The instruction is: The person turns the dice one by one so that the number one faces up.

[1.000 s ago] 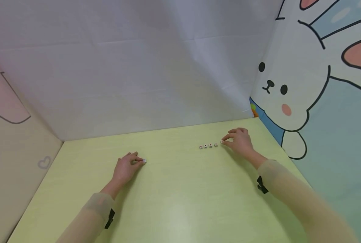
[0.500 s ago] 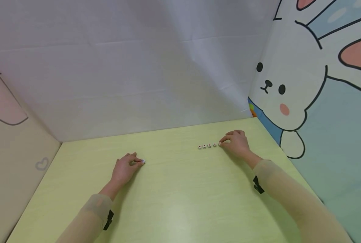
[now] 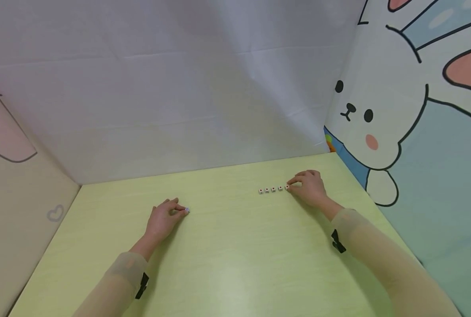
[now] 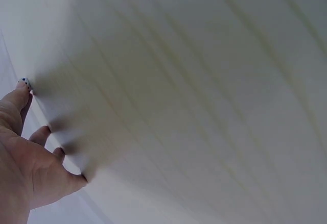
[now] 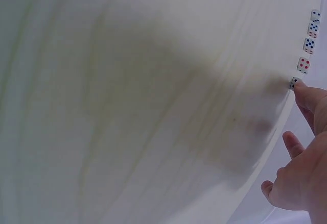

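Between thumb and fingertip, my left hand [image 3: 165, 220] pinches a small white die [image 3: 187, 210] at the table's left-centre; dark pips show on that die [image 4: 24, 82] in the left wrist view. Farther right, my right hand [image 3: 309, 189] pinches another die [image 3: 287, 187] at the right end of a row of dice [image 3: 273, 189]. Red pips face up along the row in the head view. Seen from the right wrist, the pinched die [image 5: 294, 83] lies close to its neighbour, a die with red pips [image 5: 303, 65] on the side that shows.
The pale yellow table [image 3: 227, 246] meets a white cloth wall [image 3: 203, 110] at the back. A wall with a printed rabbit [image 3: 378, 123] stands along the right edge, and a pink and cream wall [image 3: 13, 189] along the left.
My right hand has moved slightly left with its die, narrowing the gap to the row. The left hand keeps its die in nearly the same place.
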`<state>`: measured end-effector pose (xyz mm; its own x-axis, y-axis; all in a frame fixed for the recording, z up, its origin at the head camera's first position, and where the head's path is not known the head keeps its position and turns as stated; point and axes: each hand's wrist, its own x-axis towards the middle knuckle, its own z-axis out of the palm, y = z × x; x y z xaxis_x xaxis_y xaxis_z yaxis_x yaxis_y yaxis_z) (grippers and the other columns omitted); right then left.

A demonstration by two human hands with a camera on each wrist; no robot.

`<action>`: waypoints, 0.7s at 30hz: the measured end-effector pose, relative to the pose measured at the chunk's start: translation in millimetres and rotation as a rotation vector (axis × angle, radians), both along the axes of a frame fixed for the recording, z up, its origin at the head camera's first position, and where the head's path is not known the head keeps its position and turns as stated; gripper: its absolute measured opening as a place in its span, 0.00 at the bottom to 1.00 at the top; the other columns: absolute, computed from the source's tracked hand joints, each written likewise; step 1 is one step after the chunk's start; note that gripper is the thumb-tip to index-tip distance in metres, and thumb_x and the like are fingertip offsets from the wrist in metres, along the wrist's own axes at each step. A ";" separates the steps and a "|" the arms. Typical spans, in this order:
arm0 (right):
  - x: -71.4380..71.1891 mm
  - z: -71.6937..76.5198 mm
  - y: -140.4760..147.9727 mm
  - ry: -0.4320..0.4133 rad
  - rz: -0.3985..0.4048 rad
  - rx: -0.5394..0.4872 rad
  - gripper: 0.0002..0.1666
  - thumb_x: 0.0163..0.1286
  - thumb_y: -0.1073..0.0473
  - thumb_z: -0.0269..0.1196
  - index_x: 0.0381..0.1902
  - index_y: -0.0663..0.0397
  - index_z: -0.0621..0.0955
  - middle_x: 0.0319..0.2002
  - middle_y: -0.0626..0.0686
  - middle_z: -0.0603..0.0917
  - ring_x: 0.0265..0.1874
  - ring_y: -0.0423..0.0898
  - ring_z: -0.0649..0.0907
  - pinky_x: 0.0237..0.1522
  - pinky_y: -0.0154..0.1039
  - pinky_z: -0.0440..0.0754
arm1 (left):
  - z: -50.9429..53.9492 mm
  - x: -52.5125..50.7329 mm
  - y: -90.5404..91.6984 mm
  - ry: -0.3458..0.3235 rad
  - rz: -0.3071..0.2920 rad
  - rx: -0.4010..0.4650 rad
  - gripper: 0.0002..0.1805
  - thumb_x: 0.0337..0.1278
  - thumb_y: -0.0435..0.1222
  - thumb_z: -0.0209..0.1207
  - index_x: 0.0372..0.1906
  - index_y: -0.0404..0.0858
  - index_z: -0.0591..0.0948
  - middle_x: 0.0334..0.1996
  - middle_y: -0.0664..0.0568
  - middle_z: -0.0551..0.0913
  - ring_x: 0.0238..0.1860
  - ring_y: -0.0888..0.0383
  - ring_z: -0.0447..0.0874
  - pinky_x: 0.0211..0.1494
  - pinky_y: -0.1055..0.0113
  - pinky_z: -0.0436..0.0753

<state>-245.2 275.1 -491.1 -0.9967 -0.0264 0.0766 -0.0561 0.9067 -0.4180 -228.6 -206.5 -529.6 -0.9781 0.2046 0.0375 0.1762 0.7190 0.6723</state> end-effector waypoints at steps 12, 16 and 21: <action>-2.4 -0.6 1.8 -0.017 0.014 -0.010 0.14 0.71 0.52 0.69 0.48 0.52 0.91 0.64 0.64 0.77 0.70 0.70 0.60 0.71 0.67 0.56 | -1.7 -4.8 -1.9 0.000 0.004 -0.002 0.11 0.69 0.43 0.65 0.45 0.39 0.88 0.71 0.35 0.70 0.76 0.32 0.56 0.74 0.26 0.40; -3.5 -0.1 1.4 -0.010 0.015 -0.006 0.12 0.70 0.52 0.69 0.46 0.51 0.91 0.63 0.65 0.78 0.70 0.70 0.60 0.71 0.67 0.56 | -1.0 -6.2 -2.0 0.002 -0.002 0.005 0.11 0.68 0.42 0.65 0.45 0.38 0.87 0.71 0.34 0.70 0.76 0.32 0.56 0.74 0.26 0.40; -5.0 2.0 0.6 -0.019 0.022 0.027 0.12 0.71 0.52 0.69 0.46 0.51 0.91 0.63 0.65 0.79 0.70 0.70 0.61 0.71 0.67 0.56 | 2.0 -7.0 -2.0 0.006 0.000 0.008 0.11 0.68 0.42 0.66 0.45 0.38 0.87 0.70 0.34 0.71 0.76 0.32 0.56 0.74 0.26 0.41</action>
<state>-250.2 275.7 -489.1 -0.9971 -0.0497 0.0569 -0.0683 0.9161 -0.3950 -235.6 -208.6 -527.5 -0.9779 0.2043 0.0449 0.1802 0.7135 0.6771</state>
